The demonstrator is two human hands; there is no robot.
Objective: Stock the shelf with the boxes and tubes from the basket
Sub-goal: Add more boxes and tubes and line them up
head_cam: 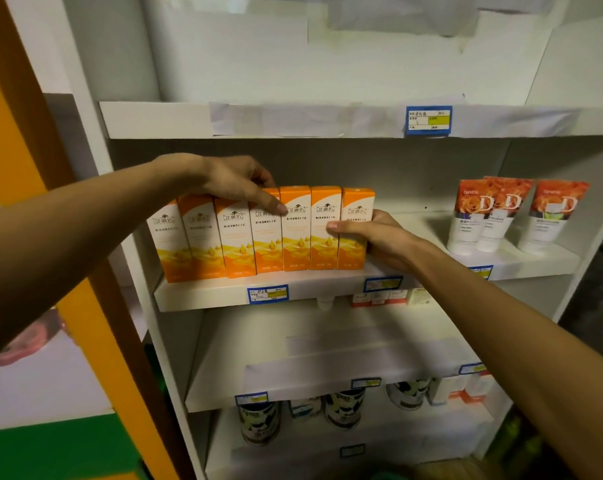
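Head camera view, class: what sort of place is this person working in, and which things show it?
Probably a shop or pharmacy aisle. White shelves carry blue price labels on their front edges, with a row of identical orange boxes and matching tubes faced outward, and tins lower down.

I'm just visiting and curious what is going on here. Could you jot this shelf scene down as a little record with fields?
shelf in use: middle shelf, white, with blue price labels on its front edge
orange boxes: seven, upright in a row, side by side
left hand: rests on top of the row, forefinger down on a box front
right hand: grips the rightmost orange box
rose-print tubes: three, standing on their caps, apart from the boxes, farther right
lower shelf: tins
basket: not in view
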